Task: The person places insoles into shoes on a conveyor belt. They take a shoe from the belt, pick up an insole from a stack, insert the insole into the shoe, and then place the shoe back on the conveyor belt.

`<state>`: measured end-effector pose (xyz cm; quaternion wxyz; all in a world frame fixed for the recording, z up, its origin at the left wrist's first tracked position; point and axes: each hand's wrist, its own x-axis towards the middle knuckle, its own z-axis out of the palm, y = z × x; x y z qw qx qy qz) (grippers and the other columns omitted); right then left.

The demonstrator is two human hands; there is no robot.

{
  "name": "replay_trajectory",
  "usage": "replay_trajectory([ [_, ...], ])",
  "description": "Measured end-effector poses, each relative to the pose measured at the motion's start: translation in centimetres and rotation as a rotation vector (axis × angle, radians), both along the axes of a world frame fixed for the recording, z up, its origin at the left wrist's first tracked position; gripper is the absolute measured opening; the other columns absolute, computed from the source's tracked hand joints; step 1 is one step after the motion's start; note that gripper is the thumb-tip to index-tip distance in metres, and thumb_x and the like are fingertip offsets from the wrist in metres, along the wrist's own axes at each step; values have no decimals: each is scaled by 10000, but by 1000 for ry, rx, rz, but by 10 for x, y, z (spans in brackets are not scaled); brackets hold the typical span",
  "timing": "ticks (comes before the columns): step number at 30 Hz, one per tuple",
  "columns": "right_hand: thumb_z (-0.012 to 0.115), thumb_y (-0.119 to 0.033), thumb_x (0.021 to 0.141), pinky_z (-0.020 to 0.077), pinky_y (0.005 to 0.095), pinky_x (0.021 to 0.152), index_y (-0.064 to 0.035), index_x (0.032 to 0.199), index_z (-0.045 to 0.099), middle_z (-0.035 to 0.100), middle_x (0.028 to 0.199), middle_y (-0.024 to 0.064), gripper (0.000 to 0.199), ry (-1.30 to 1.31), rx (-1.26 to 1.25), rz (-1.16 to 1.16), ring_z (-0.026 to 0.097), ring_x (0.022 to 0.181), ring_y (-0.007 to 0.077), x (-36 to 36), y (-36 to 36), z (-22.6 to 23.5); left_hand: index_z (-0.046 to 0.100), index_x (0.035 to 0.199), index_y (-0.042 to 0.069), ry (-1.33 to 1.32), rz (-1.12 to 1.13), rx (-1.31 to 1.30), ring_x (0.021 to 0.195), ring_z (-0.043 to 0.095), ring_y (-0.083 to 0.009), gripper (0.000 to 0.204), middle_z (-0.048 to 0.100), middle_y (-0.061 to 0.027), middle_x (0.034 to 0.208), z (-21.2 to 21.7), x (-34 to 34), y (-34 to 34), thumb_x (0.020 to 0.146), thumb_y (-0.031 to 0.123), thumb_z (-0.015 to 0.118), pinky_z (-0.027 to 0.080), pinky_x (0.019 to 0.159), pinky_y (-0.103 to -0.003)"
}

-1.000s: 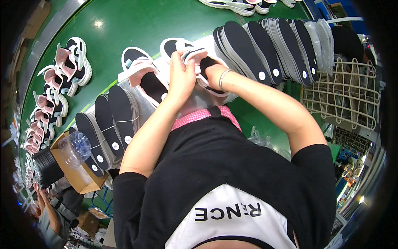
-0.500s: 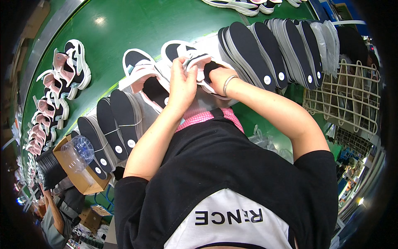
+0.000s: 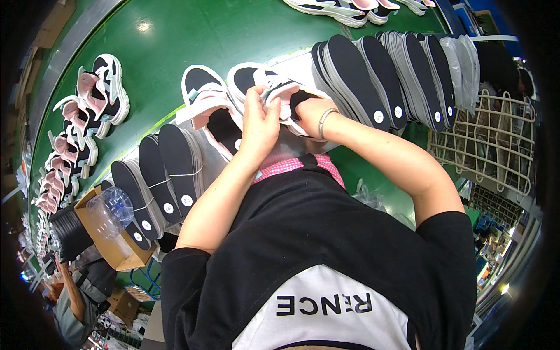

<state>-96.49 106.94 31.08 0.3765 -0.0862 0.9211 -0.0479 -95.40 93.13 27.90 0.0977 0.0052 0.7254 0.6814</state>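
Observation:
A white, pink and black sneaker (image 3: 242, 77) lies toe-away in front of me. My left hand (image 3: 261, 121) is closed on its pink-lined tongue and collar, thumb and fingers pinching the edge. The fingers of my right hand (image 3: 312, 115), which wears a bangle at the wrist, reach into the shoe's opening and are hidden there. A matching sneaker (image 3: 204, 100) stands just left of it, its dark insole showing and nothing touching it.
Stacks of black-topped insoles stand to the right (image 3: 356, 76) and left (image 3: 181, 169). A cardboard box (image 3: 114, 248) holds a clear plastic bottle (image 3: 111, 210). More sneakers (image 3: 102, 93) line the green belt (image 3: 175, 35). A wire basket (image 3: 484, 140) hangs at right; another person (image 3: 73, 306) works lower left.
The view has shifted slightly, so the shoes and stacks sit a little lower. My right hand stays inside the sneaker and my left keeps its hold at the tongue.

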Motion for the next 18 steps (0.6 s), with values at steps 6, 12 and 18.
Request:
replay_trajectory([
  [6, 523, -214, 739, 462, 338, 721, -26, 862, 635, 619, 863, 146, 251, -34, 25, 32, 599, 827, 245, -1, 2, -2, 390, 1023, -3, 9, -1, -5, 754, 493, -204, 292, 495, -157, 901, 0, 0, 4, 824, 180, 498, 407, 670, -304],
  [12, 519, -197, 739, 456, 332, 738, -26, 876, 631, 616, 880, 143, 246, -45, -8, 15, 594, 847, 242, -3, 5, 0, 381, 1035, -16, 27, 6, -68, 795, 496, -233, 307, 483, -184, 940, -2, -2, 7, 824, 176, 495, 402, 710, -315],
  [18, 508, -321, 748, 454, 349, 725, -21, 834, 626, 610, 832, 169, 334, -45, -28, 76, 593, 800, 272, -7, 6, 6, 373, 1044, -26, -33, -29, -23, 833, 491, -208, 303, 474, -179, 950, 2, -6, 10, 833, 162, 482, 396, 731, -301],
])
